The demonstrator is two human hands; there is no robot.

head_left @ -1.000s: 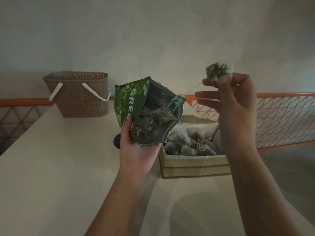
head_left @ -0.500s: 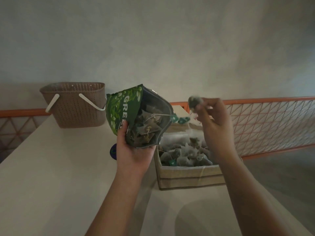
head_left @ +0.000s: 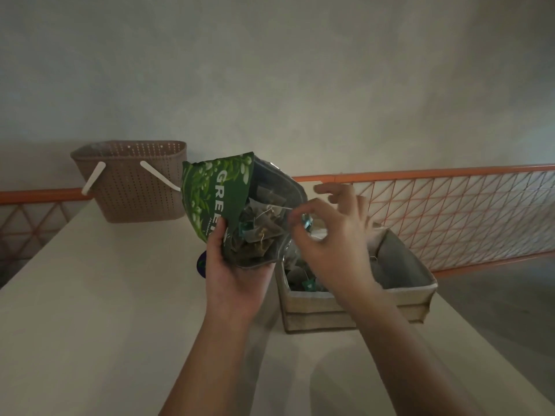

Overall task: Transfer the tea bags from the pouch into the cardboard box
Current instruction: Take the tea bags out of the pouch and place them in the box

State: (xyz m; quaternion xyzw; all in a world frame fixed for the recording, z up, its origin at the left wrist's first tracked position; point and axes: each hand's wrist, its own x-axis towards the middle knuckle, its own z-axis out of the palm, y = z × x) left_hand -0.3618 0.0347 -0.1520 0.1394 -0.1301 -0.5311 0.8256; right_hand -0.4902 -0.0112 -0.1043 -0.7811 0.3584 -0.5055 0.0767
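Observation:
My left hand (head_left: 237,280) grips a green tea pouch (head_left: 216,193) from below and holds it upright with its mouth open to the right. Several tea bags (head_left: 258,232) lie inside it. My right hand (head_left: 336,244) is at the pouch's mouth, where thumb and forefinger pinch a small teal tag (head_left: 307,223). A thin string runs from the tag back into the pouch. The cardboard box (head_left: 345,310) stands on the table below my right hand. Several tea bags (head_left: 303,280) lie in its left part, and my right wrist hides some of them.
A brown perforated basket (head_left: 132,181) with white handles stands at the far end of the white table (head_left: 105,310). An orange wire railing (head_left: 450,211) runs behind and to the right. A dark blue round object (head_left: 201,265) peeks out behind my left hand.
My right hand came down from holding a tea bag high and moved left to the pouch's mouth. That tea bag has left the hand, which now pinches a tag. The pouch barely moved.

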